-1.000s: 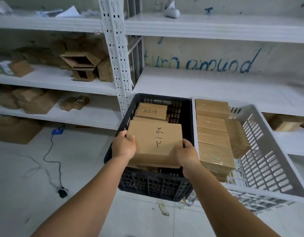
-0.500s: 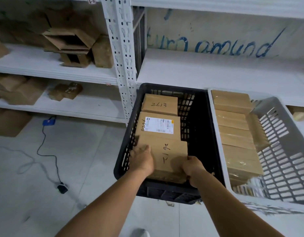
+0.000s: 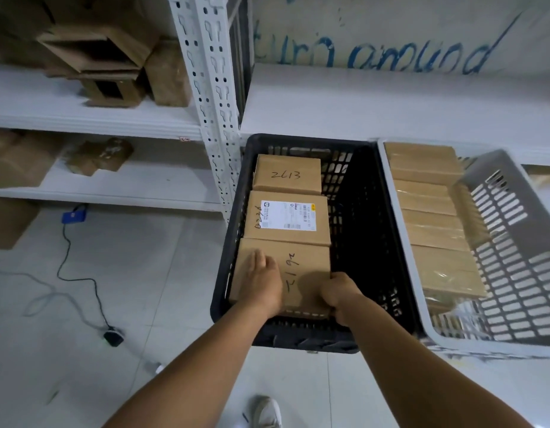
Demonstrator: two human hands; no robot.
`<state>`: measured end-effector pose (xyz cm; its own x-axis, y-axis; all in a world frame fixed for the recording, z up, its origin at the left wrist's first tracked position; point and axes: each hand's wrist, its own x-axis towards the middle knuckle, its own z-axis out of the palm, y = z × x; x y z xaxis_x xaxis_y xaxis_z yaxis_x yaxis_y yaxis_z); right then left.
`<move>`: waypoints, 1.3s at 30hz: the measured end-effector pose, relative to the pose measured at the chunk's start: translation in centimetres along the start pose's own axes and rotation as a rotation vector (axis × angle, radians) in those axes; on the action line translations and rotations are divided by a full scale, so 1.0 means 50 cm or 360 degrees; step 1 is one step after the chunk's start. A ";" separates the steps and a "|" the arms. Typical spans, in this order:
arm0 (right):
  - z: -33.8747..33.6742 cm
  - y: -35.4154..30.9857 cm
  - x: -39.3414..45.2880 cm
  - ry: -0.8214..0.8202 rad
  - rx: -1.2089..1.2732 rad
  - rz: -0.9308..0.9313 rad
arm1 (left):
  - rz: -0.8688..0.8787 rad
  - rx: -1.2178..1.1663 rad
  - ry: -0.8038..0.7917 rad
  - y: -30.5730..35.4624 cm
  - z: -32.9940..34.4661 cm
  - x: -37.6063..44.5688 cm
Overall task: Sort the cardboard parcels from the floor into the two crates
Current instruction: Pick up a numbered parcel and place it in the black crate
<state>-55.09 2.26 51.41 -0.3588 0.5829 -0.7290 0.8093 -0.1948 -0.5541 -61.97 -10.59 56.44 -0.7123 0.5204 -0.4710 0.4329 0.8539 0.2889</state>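
Head view: black crate [image 3: 364,230] holds a "2613" parcel [image 3: 287,174] and a labelled parcel [image 3: 287,216]; grey crate [image 3: 514,242] alongside holds stacked parcels [image 3: 434,223]. Lower than a second ago, the near parcel [image 3: 301,267] sits inside, left hand [image 3: 261,281] flat on top, right hand [image 3: 338,295] gripping its corner. The crate's right half is open.

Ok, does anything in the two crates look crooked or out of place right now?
In the white crate, one parcel leans tilted against the slotted wall while the others lie in a flat row. The black crate looks tidy: three parcels in a line, the nearest under both hands.
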 end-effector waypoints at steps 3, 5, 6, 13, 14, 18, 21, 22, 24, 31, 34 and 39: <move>-0.008 -0.001 -0.015 -0.0052 0.0109 0.0008 | 0.0039 -0.0243 0.0084 0.009 0.001 0.003; -0.029 -0.023 -0.067 0.0013 0.0235 -0.0040 | 0.0100 -0.0463 0.0185 0.028 -0.005 -0.002; -0.040 -0.030 -0.087 0.0063 0.0313 -0.0063 | 0.0118 -0.0592 0.0230 0.041 -0.010 -0.008; -0.134 -0.024 -0.204 0.0199 0.0898 -0.0233 | 0.0253 -0.1317 0.0269 0.158 -0.024 -0.064; -0.149 -0.015 -0.217 0.0229 0.0944 -0.0240 | 0.0295 -0.1376 0.0252 0.178 -0.023 -0.079; -0.217 0.032 -0.271 0.0330 0.1135 -0.0296 | 0.0468 -0.1578 0.0102 0.260 -0.001 -0.130; -0.277 0.086 -0.305 0.0469 0.1246 -0.0349 | 0.0540 -0.1583 -0.0006 0.328 0.033 -0.168; -0.299 0.108 -0.314 0.0523 0.1298 -0.0357 | 0.0564 -0.1564 -0.0036 0.353 0.046 -0.185; -0.345 0.156 -0.336 0.0624 0.1390 -0.0356 | 0.0614 -0.1532 -0.0094 0.401 0.076 -0.220; -0.498 0.387 -0.410 0.0919 0.1611 -0.0188 | 0.0755 -0.1501 -0.0381 0.571 0.216 -0.375; -0.562 0.497 -0.449 0.1052 0.1712 -0.0120 | 0.0809 -0.1480 -0.0498 0.646 0.281 -0.453; -0.647 0.671 -0.520 0.1242 0.1843 -0.0038 | 0.0923 -0.1347 -0.0697 0.752 0.409 -0.574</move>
<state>-3.59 6.09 64.76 0.2917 0.8043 -0.5177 -0.1705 -0.4888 -0.8556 -13.97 6.64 63.79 -0.1956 0.9382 -0.2856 0.0019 0.2916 0.9565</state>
